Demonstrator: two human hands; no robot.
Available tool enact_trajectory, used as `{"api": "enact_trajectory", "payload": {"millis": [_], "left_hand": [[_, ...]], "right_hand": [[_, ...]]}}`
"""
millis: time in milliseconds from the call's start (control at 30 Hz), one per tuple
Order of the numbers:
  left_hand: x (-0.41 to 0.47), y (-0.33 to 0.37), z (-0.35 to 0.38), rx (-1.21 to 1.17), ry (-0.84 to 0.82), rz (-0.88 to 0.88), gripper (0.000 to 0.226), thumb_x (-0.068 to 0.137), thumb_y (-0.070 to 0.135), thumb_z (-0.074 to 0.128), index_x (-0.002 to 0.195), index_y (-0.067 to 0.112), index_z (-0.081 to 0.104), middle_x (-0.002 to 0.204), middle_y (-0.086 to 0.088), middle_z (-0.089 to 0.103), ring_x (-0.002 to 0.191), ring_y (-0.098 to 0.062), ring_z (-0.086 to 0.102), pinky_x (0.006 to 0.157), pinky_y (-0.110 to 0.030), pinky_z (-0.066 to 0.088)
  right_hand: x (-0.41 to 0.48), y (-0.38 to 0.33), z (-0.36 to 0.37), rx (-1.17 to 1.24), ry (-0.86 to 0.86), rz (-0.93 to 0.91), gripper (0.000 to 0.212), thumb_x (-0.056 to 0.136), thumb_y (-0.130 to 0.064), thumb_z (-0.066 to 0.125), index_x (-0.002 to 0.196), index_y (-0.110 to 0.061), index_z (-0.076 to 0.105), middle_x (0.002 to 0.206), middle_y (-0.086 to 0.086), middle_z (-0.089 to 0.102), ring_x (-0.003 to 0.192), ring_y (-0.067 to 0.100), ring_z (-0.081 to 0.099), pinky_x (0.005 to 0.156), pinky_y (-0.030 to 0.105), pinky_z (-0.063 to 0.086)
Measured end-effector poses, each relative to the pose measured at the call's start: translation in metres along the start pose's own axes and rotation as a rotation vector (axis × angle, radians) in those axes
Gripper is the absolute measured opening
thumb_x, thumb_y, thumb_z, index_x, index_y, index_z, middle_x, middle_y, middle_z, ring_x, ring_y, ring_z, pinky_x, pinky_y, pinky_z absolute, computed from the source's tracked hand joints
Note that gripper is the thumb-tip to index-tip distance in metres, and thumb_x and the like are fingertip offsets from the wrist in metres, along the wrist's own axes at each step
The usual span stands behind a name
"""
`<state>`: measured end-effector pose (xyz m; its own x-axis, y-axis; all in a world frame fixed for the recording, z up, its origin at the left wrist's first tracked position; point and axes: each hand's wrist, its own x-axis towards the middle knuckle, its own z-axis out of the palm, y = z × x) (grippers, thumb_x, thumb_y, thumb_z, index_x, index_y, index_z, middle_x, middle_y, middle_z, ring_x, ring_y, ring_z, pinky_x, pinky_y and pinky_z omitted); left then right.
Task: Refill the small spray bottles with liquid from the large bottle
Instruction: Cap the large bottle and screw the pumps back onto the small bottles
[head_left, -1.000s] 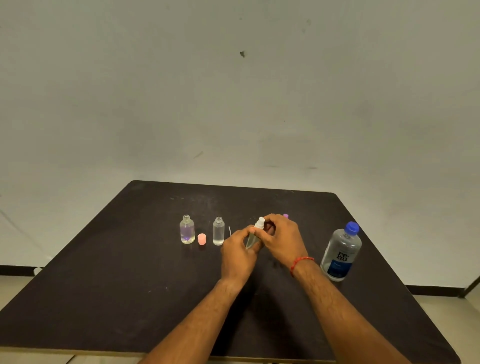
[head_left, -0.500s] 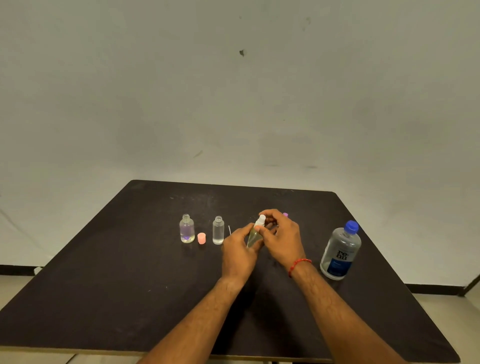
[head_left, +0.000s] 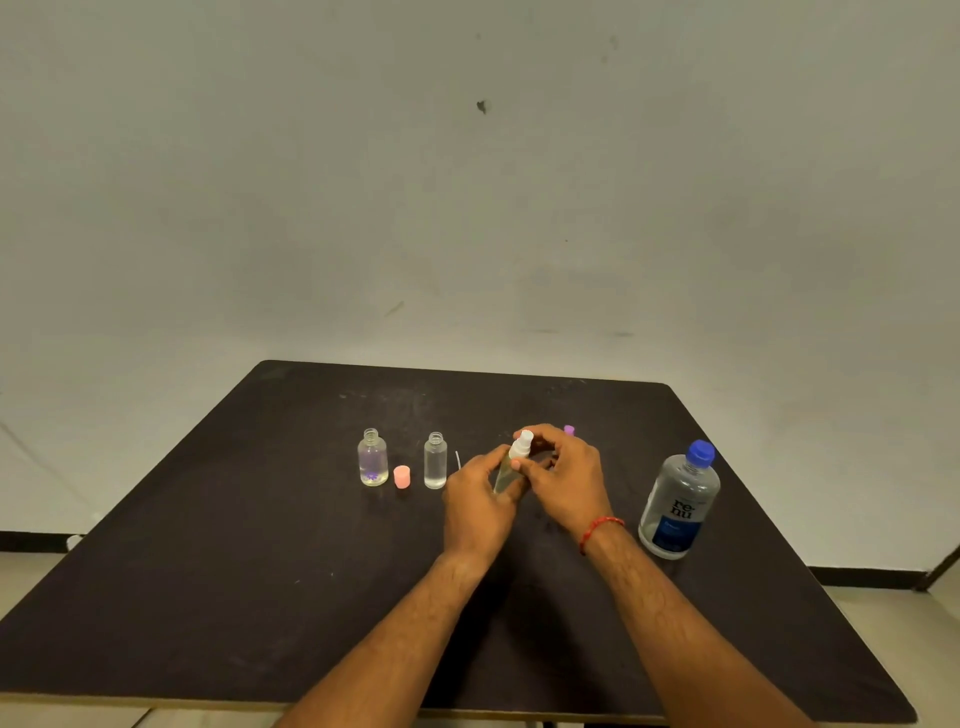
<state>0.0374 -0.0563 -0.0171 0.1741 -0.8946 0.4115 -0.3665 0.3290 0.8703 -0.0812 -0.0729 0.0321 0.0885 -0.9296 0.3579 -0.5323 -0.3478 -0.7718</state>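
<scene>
The small spray bottle (head_left: 505, 475) is gripped, tilted, by the left hand (head_left: 480, 501); its white nozzle (head_left: 521, 448) is pinched from the right by the right hand (head_left: 563, 475)

A bare, plain indoor room, hard to place further: a dark table (head_left: 208, 597) against a scuffed pale wall (head_left: 467, 208), black skirting (head_left: 31, 540), light floor (head_left: 21, 567).

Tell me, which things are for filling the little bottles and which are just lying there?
For the job: small clear spray bottle with white nozzle, held by left hand and right hand; round open clear bottle; slim open clear bottle; large clear blue-capped bottle.
Lying about: small pink plastic cap; small purple cap; thin white tube.
</scene>
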Motion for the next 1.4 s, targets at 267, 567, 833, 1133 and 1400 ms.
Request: {"api": "enact_trajectory", "payload": {"millis": [267, 567, 833, 1133, 1400], "left_hand": [[0.0, 0.0, 0.003, -0.029, 0.028, -0.01, 0.029, 0.086, 0.025, 0.078, 0.113, 0.033, 0.071, 0.099, 0.02, 0.068, 0.092, 0.015, 0.061, 0.076, -0.008, 0.048], [0.002, -0.005, 0.003, 0.024, 0.017, 0.007, 0.03, 0.087, 0.039, 0.074, 0.117, 0.036, 0.07, 0.096, 0.011, 0.072, 0.079, -0.006, 0.067, 0.068, -0.023, 0.056], [0.004, -0.006, 0.003, 0.014, 0.053, -0.014, 0.03, 0.085, 0.03, 0.078, 0.114, 0.03, 0.073, 0.103, 0.011, 0.073, 0.095, 0.001, 0.066, 0.083, -0.027, 0.058], [0.007, 0.001, -0.003, 0.0, 0.019, -0.004, 0.029, 0.084, 0.031, 0.079, 0.112, 0.03, 0.073, 0.095, 0.014, 0.073, 0.089, 0.001, 0.066, 0.075, -0.018, 0.055], [0.008, 0.0, -0.008, 0.004, -0.002, 0.022, 0.026, 0.086, 0.038, 0.075, 0.111, 0.032, 0.073, 0.096, 0.011, 0.074, 0.091, -0.005, 0.068, 0.078, -0.032, 0.058]], "right_hand": [[0.006, 0.001, 0.0, -0.018, 0.065, 0.042, 0.03, 0.071, -0.028, 0.086, 0.096, -0.022, 0.071, 0.084, -0.013, 0.066, 0.078, 0.0, 0.063, 0.07, 0.01, 0.052], [0.003, 0.003, 0.003, 0.101, 0.046, 0.031, 0.029, 0.08, -0.007, 0.076, 0.106, -0.02, 0.073, 0.097, -0.007, 0.071, 0.091, 0.003, 0.065, 0.085, 0.024, 0.057], [0.006, 0.001, 0.005, 0.133, 0.081, 0.063, 0.036, 0.071, -0.024, 0.086, 0.101, -0.022, 0.066, 0.091, -0.009, 0.067, 0.083, 0.004, 0.063, 0.067, 0.011, 0.051], [0.012, 0.005, 0.008, 0.186, 0.035, 0.081, 0.03, 0.083, -0.005, 0.074, 0.109, -0.017, 0.071, 0.101, -0.006, 0.071, 0.098, 0.004, 0.066, 0.087, 0.024, 0.057], [0.012, 0.005, 0.008, 0.236, 0.003, 0.066, 0.033, 0.084, -0.007, 0.073, 0.113, -0.022, 0.067, 0.097, -0.006, 0.067, 0.091, -0.001, 0.063, 0.077, 0.013, 0.052]]}}
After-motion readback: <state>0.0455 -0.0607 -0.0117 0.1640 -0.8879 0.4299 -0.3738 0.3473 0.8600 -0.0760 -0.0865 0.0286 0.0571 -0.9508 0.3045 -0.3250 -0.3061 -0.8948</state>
